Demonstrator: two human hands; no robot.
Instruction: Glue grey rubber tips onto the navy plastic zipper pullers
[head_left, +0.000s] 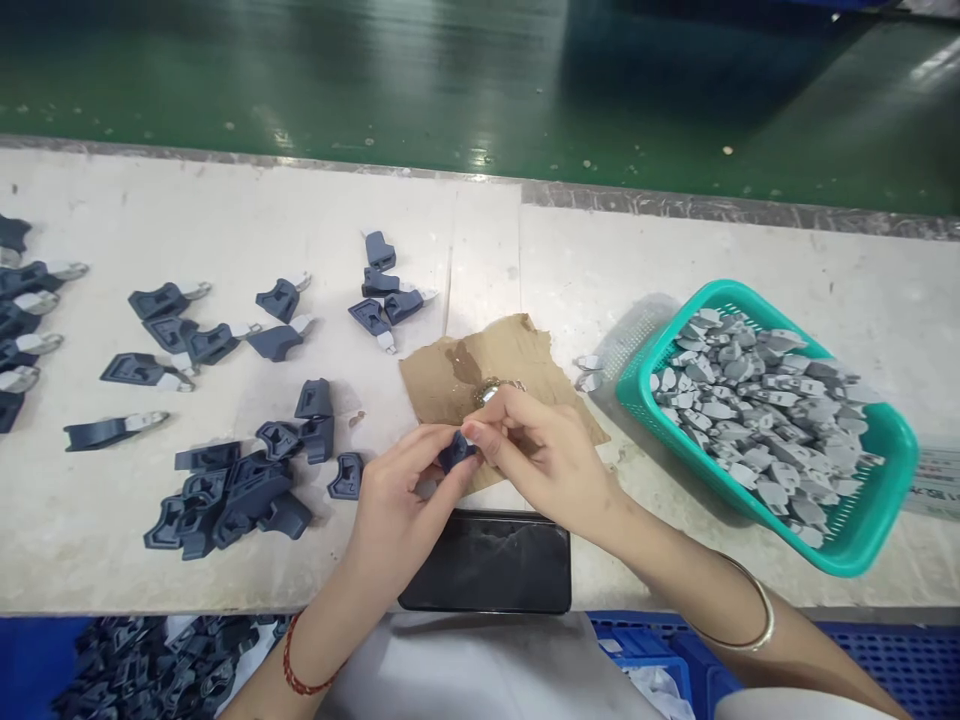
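Note:
Near the table's front edge, my left hand (409,490) is closed, its thumb and fingers gripping a small dark blue plastic part (456,454). My right hand (544,450) meets it from the right, thumb and forefinger pinched at the part's upper end; whatever sits between those fingertips is hidden. Beneath both hands lies a torn piece of brown cardboard (431,375) with a dark stain. A small shiny round metal object (489,392) rests on it, just beyond my right fingers. Two small grey metal pieces (589,372) lie right of the cardboard.
A green basket (862,555) full of grey pieces stands at right. Loose dark blue parts (251,495) are heaped at left; parts with metal tips (277,340) lie farther back. A black phone (487,565) lies before me. Beyond the table runs a green surface (375,110).

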